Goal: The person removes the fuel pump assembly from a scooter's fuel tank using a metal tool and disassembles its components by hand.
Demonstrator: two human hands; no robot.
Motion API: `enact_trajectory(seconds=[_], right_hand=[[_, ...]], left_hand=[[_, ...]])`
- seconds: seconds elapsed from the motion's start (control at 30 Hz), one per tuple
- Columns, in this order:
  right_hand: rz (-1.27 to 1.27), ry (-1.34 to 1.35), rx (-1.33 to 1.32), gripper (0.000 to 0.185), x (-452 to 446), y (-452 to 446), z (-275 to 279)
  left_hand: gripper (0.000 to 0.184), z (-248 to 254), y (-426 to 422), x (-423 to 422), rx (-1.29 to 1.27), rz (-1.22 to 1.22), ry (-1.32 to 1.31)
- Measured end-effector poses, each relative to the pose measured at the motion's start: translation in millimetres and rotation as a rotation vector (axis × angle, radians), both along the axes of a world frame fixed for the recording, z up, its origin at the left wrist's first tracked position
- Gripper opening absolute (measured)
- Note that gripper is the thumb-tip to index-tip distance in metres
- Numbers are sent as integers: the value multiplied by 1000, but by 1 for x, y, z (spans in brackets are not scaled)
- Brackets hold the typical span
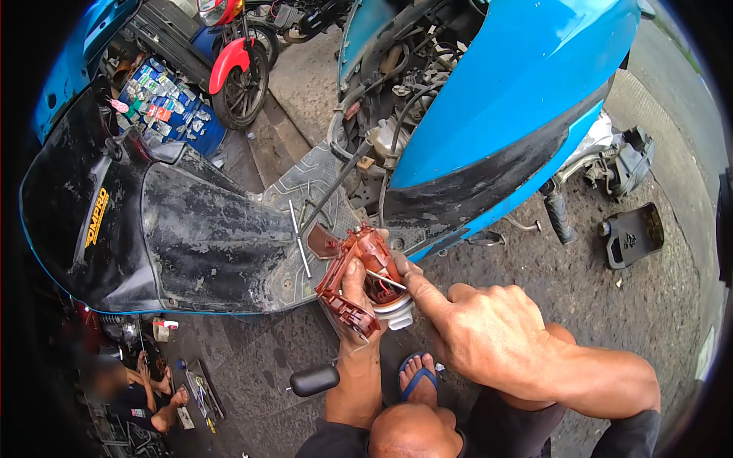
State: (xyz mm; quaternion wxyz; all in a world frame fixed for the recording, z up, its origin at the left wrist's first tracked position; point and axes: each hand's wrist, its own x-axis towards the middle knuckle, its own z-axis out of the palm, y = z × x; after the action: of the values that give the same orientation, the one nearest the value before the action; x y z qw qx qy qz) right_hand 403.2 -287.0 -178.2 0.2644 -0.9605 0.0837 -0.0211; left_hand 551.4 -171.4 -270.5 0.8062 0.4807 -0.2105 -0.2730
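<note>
My left hand [354,301] is wrapped round a reddish-brown plastic assembly [372,252], its thumb lying along the near side. The assembly has an open cavity with wires inside and a pale round flange at its lower end. A flat brown piece [324,242] juts out to its left. Over the right side of the assembly is my right hand [489,328], index finger stretched forward and the other fingers curled. A thin metal rod [385,279] runs across the cavity to that finger; its other end inside the grip is hidden.
A blue scooter body [496,99] with exposed hoses stands ahead, its worn black seat [221,229] to the left. A slim metal bar [300,238] lies on the footboard. A black plastic piece [635,237] rests on the ground. Another person [141,389] sits lower left by tools [200,395].
</note>
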Motion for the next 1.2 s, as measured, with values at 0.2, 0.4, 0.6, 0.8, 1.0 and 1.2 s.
enact_trajectory(seconds=[0.2,0.4,0.6,0.8,1.0,1.2], right_hand=[[-3,145,104,62,1,-11,22],[-10,130,111,61,1,-9,19],[-29,87,55,71,2,1,6],[-19,27,-14,71,2,2,-2],[10,-21,32,64,-2,-6,-4],[23,-137,-74,65,-9,-7,-23]], left_hand=[[59,3,-2,-3,71,-15,-73],[61,0,-3,-1,67,1,-19],[63,2,0,0,27,-13,-72],[63,9,2,-2,-46,-47,-6],[73,6,3,-2,20,-48,-138],[50,11,12,-10,-22,-180,-169]])
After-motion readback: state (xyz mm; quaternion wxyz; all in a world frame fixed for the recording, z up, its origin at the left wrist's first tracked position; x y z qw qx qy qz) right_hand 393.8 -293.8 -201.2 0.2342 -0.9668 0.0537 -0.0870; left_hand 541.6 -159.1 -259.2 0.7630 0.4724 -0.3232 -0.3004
